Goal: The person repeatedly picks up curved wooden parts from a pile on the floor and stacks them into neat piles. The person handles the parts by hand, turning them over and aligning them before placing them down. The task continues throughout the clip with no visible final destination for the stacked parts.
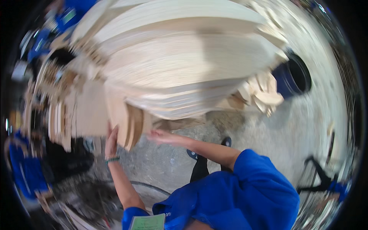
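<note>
A short stack of curved, pale wooden pieces (132,126) lies at the near left edge of the load, its rounded ends toward me. My left hand (111,141), with a beaded bracelet at the wrist, rests against the stack's left side, fingers stretched out along the wood. Just beyond the stack's right side is my right hand (163,137); motion smears its fingers, and I cannot tell whether it touches the wood. Large curved wooden sheets (184,61) lie in layers in front of me, also blurred.
A dark blue bin (293,74) stands on the concrete floor (303,119) at the right, beside wooden offcuts (264,94). More wooden pieces (59,122) are stacked at the left. People in blue (27,165) are at the far left, and another person (326,182) is at the right.
</note>
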The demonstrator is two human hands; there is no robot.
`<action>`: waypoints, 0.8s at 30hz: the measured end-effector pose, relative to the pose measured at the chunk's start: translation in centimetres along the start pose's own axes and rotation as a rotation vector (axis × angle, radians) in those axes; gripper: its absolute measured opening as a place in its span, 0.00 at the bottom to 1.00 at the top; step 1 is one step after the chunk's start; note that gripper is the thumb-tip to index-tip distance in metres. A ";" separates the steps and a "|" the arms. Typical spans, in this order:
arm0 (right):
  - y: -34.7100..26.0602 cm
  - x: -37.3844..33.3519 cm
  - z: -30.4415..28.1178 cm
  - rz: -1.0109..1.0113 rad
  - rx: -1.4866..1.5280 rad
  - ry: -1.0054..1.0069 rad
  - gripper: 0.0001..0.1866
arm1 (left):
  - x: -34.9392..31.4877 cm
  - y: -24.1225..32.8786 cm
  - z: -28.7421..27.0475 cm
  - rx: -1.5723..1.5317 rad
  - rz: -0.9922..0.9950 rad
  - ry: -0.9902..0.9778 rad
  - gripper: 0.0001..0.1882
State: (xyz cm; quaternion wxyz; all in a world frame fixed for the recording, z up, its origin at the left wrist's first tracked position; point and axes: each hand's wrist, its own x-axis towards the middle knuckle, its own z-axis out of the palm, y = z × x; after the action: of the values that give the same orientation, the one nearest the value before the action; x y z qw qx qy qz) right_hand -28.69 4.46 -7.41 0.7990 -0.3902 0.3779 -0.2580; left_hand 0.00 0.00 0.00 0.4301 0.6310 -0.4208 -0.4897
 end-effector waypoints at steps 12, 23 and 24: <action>11.5 -34.3 -39.3 0.159 -0.010 0.979 0.30 | -20.0 -13.2 23.8 0.026 -0.285 0.063 0.13; 10.1 -27.2 -52.3 0.158 0.049 0.882 0.44 | -22.9 -11.7 40.7 0.528 -0.325 -0.606 0.18; 9.3 -27.9 -52.3 -0.001 -0.056 1.015 0.43 | -23.0 -11.4 41.7 0.553 -0.303 -0.608 0.17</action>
State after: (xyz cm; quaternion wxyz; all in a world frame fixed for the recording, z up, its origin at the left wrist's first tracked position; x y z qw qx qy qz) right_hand -85.90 6.99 -25.28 0.5038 -0.2374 0.7250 -0.4052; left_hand -43.45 19.55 -11.24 0.0249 0.6040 -0.5463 -0.5798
